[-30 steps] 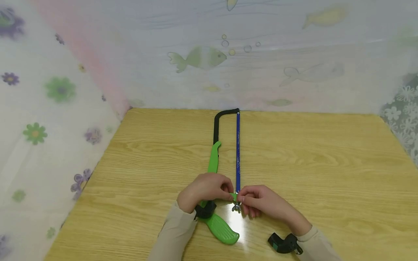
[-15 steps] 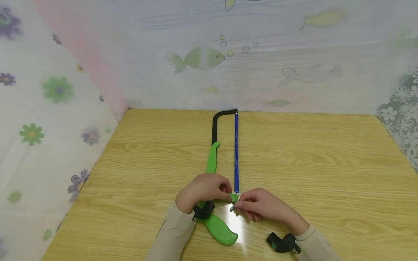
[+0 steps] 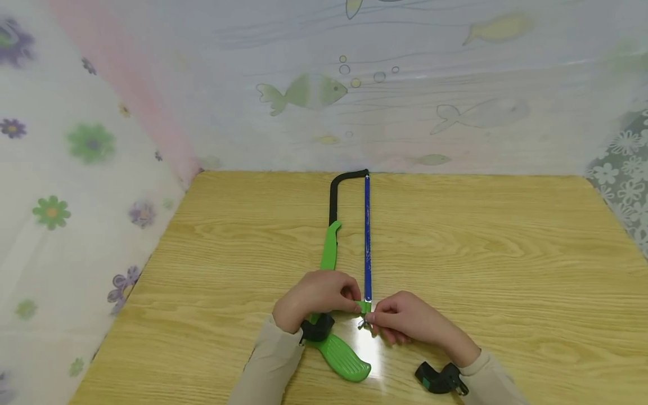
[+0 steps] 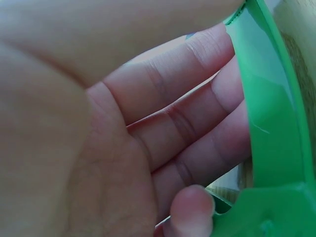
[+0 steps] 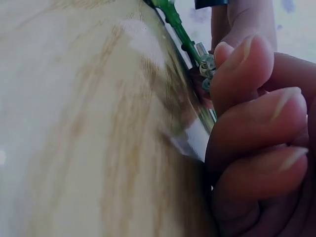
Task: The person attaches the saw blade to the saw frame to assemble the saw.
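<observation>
A hacksaw (image 3: 329,250) with a black and green frame lies on the table, its blue blade (image 3: 368,242) on the right side. My left hand (image 3: 321,291) lies over the green frame and grips the green arm by the blade's near end; in the left wrist view its fingers curl behind the green frame (image 4: 274,113). With thumb and finger, my right hand (image 3: 412,316) pinches the metal wing nut (image 3: 362,324) just below that end. The right wrist view shows the wing nut (image 5: 207,64) partly hidden by the right fingertips (image 5: 254,54).
The wooden table (image 3: 481,253) extends around the saw. The saw's green handle (image 3: 345,360) points toward me. A patterned curtain (image 3: 304,129) hangs along the far edge and left side. Black camera mounts (image 3: 439,378) sit on both wrists.
My right fingers have shifted slightly from beside the green end piece down onto the wing nut, and the nut's wings have turned. The left hand keeps its grip.
</observation>
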Demonstrator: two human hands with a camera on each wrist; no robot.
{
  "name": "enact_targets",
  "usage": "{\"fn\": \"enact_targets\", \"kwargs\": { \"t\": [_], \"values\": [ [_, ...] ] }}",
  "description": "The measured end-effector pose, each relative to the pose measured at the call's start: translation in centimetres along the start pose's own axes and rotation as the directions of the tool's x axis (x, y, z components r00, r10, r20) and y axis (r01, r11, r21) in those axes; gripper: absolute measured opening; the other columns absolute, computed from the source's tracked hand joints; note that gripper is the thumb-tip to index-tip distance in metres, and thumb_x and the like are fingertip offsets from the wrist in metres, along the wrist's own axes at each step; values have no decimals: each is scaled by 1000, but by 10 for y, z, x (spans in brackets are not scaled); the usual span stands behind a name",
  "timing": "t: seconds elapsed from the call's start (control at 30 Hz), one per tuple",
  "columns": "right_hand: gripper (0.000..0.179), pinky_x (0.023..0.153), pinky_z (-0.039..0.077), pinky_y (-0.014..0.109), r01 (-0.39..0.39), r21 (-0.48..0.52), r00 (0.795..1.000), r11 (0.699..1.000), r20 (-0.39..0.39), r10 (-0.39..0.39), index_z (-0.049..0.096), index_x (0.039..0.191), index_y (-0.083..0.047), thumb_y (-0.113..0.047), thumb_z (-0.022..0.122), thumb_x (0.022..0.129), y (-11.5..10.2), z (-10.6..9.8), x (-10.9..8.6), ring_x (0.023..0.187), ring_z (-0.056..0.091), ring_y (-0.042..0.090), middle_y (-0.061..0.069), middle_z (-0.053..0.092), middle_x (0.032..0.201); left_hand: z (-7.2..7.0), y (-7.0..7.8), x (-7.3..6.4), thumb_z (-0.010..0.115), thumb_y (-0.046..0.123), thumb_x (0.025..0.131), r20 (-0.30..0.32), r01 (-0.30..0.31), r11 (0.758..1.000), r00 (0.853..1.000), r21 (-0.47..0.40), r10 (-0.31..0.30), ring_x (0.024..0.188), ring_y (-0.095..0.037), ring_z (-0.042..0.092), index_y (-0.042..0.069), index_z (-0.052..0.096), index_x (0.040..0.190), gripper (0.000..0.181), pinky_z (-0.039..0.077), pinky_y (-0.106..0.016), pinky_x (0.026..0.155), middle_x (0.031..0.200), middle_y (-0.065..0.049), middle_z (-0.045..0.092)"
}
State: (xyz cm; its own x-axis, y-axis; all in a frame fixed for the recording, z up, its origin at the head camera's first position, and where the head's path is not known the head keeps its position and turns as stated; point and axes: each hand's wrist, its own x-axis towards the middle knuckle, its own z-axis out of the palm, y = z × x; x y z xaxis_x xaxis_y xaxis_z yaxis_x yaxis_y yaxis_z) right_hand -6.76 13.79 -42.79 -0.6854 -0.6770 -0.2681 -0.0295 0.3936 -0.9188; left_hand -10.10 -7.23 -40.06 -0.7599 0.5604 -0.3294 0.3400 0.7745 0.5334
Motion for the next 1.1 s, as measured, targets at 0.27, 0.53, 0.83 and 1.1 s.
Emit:
{"fn": "enact_targets", "kwargs": {
  "t": [0.27, 0.53, 0.83, 1.1],
  "values": [
    [38, 36, 40, 30, -34, -45, 999, 998, -13, 33, 62, 66, -14, -43, 50, 88, 2, 5, 1, 35, 43, 9, -1, 55, 50, 0, 1, -1, 68, 38, 74, 2, 4, 1000, 1000, 6, -4, 61, 0, 50, 32, 61, 76, 9, 39, -22, 58, 68, 19, 54],
    [37, 37, 40, 29, -42, -80, 999, 996, -20, 41, 63, 66, -17, -46, 52, 86, 0, 5, 0, 32, 41, 10, -2, 54, 48, 0, 2, -1, 68, 38, 75, -2, -1, 1000, 1000, 1, 1, 61, 0, 50, 33, 61, 76, 8, 39, -22, 57, 68, 19, 54],
    [37, 36, 39, 30, -40, -104, 999, 994, -26, 38, 65, 68, -20, -48, 50, 86, -2, 7, 1, 30, 39, 9, -3, 51, 45, -1, 2, -2, 68, 37, 75, -6, -1, 1000, 1000, 9, 1, 60, 0, 49, 32, 61, 76, 9, 39, -22, 57, 68, 19, 54],
    [40, 37, 40, 30, -66, -127, 997, 990, -45, 60, 65, 66, -20, -52, 49, 84, -5, 8, 0, 30, 39, 8, -3, 51, 44, -1, 3, -2, 68, 37, 74, -11, -3, 1000, 1000, 11, 3, 61, 0, 49, 32, 61, 75, 8, 39, -23, 58, 68, 19, 54]
  ]
}}
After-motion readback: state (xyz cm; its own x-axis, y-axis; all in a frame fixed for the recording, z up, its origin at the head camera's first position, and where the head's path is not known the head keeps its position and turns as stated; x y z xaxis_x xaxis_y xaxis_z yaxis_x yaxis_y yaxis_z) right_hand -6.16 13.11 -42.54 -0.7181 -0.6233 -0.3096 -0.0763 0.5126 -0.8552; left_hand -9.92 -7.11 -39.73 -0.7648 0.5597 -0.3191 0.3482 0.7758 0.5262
